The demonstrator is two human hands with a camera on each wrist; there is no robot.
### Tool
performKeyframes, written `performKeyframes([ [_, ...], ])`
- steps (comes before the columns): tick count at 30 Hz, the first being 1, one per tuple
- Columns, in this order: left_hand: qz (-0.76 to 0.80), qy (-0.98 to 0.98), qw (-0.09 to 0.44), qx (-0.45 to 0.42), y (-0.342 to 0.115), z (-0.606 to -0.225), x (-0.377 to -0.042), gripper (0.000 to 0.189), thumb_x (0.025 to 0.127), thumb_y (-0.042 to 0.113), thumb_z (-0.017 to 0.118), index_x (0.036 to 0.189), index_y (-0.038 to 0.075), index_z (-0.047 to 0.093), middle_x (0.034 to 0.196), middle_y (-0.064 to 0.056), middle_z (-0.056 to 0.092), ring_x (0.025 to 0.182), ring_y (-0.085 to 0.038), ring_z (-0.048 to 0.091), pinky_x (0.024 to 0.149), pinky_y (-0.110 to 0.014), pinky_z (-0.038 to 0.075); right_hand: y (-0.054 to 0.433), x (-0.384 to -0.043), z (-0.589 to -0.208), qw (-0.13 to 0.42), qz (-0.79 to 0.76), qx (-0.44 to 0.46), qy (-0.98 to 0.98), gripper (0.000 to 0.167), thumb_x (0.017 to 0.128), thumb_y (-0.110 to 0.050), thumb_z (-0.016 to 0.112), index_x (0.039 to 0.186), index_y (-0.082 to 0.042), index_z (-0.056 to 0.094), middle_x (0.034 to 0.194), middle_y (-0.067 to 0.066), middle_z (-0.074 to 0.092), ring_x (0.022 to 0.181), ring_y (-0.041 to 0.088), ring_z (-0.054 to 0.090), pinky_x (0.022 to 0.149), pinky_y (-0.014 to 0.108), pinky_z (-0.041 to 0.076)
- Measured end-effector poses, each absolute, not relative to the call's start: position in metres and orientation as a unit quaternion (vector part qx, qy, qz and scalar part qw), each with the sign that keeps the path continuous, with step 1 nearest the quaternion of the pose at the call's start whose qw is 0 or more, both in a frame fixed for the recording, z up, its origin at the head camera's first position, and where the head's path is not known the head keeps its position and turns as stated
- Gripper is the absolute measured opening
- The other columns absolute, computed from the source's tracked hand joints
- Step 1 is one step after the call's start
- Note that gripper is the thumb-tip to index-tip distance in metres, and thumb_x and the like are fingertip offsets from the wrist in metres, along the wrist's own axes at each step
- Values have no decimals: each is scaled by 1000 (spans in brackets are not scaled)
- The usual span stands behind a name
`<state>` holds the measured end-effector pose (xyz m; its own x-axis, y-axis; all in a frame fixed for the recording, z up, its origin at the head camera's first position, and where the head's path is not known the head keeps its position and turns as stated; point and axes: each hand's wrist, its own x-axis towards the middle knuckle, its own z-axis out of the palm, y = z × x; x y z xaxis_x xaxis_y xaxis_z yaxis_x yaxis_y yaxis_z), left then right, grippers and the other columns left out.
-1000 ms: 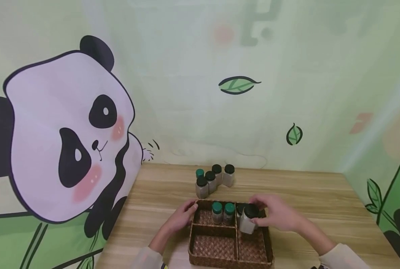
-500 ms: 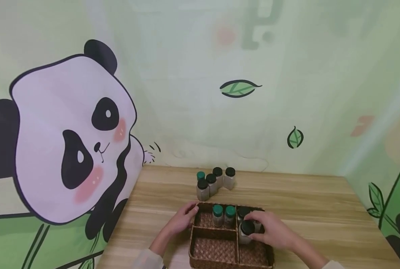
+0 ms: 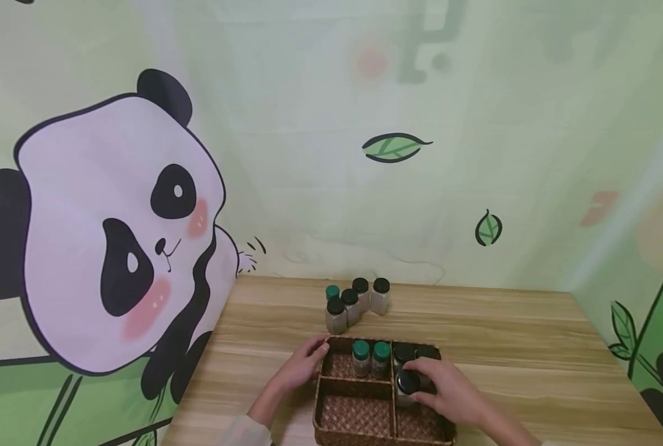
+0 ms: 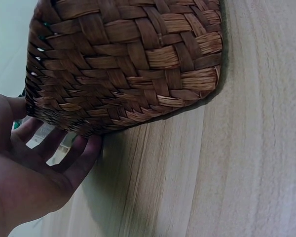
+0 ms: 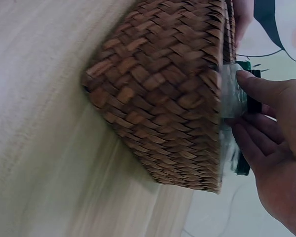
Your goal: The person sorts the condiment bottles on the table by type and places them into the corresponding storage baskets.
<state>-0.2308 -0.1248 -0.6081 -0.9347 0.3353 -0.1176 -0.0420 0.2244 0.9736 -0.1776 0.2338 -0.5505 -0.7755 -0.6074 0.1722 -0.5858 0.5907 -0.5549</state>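
My right hand (image 3: 451,391) pinches a clear jar with a black lid (image 3: 407,381) between thumb and fingers. The jar stands low in the right compartment of a brown woven basket (image 3: 355,433), in front of two other black-lidded jars (image 3: 404,354). In the right wrist view, the thumb and fingers of the right hand (image 5: 281,133) lie on the clear glass above the basket rim. My left hand (image 3: 300,365) grips the basket's far left corner, thumb at the rim and fingers against the outer wall (image 4: 138,69). Two green-lidded jars (image 3: 360,353) stand in the far left compartment.
Behind the basket, several black-lidded jars (image 3: 336,317) and one green-lidded jar (image 3: 333,292) stand grouped on the wooden table (image 3: 476,322). A wall cloth printed with a panda (image 3: 119,198) and leaves rises at the table's back edge.
My right hand has lowered the black-lidded jar into the right compartment, bringing it nearer and down behind the rim. The left hand keeps its hold on the basket corner.
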Motion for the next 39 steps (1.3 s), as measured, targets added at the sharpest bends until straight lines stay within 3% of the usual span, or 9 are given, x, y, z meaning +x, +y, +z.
performKeyframes([
  [6, 619, 764, 153, 100, -124, -608, -231, 53, 115, 32, 47, 156, -1, 45, 153, -29, 48, 135, -48, 53, 94, -55, 59, 240, -181, -570, 4, -332, -343, 879, 48, 98, -39, 78, 136, -12, 68, 125, 4, 73, 112, 25, 71, 88, 43, 61],
  [13, 626, 758, 147, 108, -125, -611, -230, 50, 116, 29, 47, 155, -3, 46, 153, -30, 48, 131, -49, 55, 92, -54, 59, 228, -174, -556, 42, -306, -292, 905, 49, 95, -27, 83, 137, -7, 67, 127, 6, 72, 115, 29, 70, 91, 46, 60],
  [19, 626, 759, 146, 104, -125, -611, -231, 51, 115, 30, 48, 154, -2, 47, 152, -29, 48, 131, -48, 56, 91, -53, 59, 226, -173, -556, 32, -289, -298, 909, 50, 93, -20, 85, 136, -4, 67, 126, 7, 72, 113, 28, 70, 90, 44, 60],
  [31, 628, 757, 147, 103, -127, -613, -233, 53, 116, 32, 46, 156, -2, 45, 154, -31, 46, 134, -50, 53, 94, -56, 58, 220, -178, -530, 35, -303, -304, 902, 40, 97, -24, 80, 131, -5, 70, 123, 6, 72, 108, 25, 70, 86, 41, 61],
  [39, 625, 759, 150, 103, -125, -611, -232, 50, 116, 29, 45, 156, -1, 45, 151, -30, 50, 132, -48, 55, 96, -58, 57, 213, -196, -510, 11, -341, -305, 889, 37, 99, -18, 78, 130, 0, 69, 124, 15, 72, 111, 32, 71, 93, 49, 59],
])
